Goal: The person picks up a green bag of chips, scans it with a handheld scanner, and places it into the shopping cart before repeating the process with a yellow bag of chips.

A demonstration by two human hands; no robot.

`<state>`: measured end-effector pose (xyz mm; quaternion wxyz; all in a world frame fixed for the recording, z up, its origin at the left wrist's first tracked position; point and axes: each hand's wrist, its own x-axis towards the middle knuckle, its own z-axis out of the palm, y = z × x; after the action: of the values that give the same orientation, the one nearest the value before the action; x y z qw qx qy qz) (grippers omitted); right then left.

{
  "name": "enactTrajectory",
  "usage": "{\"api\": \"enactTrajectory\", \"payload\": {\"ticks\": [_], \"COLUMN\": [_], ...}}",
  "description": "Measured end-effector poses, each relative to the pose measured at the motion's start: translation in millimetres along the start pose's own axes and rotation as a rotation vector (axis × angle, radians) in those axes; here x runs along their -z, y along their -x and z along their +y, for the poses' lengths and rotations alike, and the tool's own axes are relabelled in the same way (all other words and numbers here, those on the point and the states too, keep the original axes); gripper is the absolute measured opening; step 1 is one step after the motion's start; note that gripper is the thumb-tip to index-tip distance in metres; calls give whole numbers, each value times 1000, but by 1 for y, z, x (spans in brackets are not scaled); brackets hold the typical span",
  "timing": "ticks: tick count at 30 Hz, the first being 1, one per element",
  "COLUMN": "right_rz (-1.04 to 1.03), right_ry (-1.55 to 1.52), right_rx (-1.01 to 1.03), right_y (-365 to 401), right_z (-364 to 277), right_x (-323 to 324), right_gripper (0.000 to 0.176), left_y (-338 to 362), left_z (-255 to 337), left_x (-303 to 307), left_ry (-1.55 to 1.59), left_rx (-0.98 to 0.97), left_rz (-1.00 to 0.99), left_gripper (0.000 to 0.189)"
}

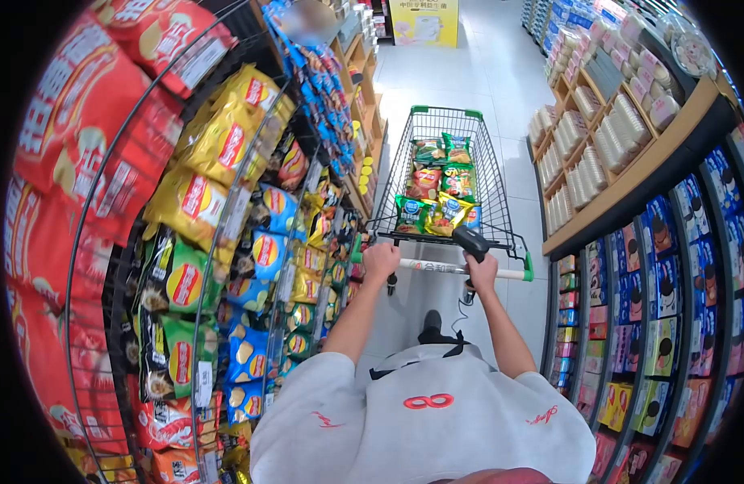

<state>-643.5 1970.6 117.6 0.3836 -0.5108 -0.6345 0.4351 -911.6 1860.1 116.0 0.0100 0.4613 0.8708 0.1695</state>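
Observation:
My left hand is wrapped round the left part of the white handle of a wire shopping cart. Toward the handle's right end, my right hand is closed round the grip of a black handheld scanner, right at the bar. The scanner's head points forward and left, and a coiled cord dangles below. In the cart lie several snack bags, among them a yellow bag, a green bag and a red bag.
Close on the left, a wire rack holds red chip bags, yellow bags and green bags. Boxed snacks fill the right shelves, below a wooden display of white packs. Pale floor tiles run ahead toward a yellow sign.

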Motion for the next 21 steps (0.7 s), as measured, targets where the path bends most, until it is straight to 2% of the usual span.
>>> {"api": "enactTrajectory", "payload": {"ticks": [1,4,5,7,10,14,18,21], "right_rz": [-23,241,194,256,281,277,169,192], "right_ry": [-19,353,241,71,393,505,638,575], "right_rx": [-10,120,-9,-21,-6,26,-75,-71], "right_y": [-12,-45,-57,-78,-103,-131,-178,-204], "right_z": [-5,4,9,18,18,10,9,11], "right_x": [2,14,25,45,71,69,69,67], "right_gripper": [30,37,40,41,35,26,32,35], "left_y": [-10,-35,-41,-53,-72,-95,-128,-144], "left_z": [7,18,21,28,43,54,63,68], "left_x": [1,0,-2,-3,-6,-10,-25,-26], "left_ry": [-7,-12,-28,-58,-61,-82,-60,-22], "left_rx": [9,42,40,31,66,64,61,4], "left_rz": [4,4,20,51,39,3,-24,-26], "left_gripper": [36,37,38,39,39,38,37,37]}}
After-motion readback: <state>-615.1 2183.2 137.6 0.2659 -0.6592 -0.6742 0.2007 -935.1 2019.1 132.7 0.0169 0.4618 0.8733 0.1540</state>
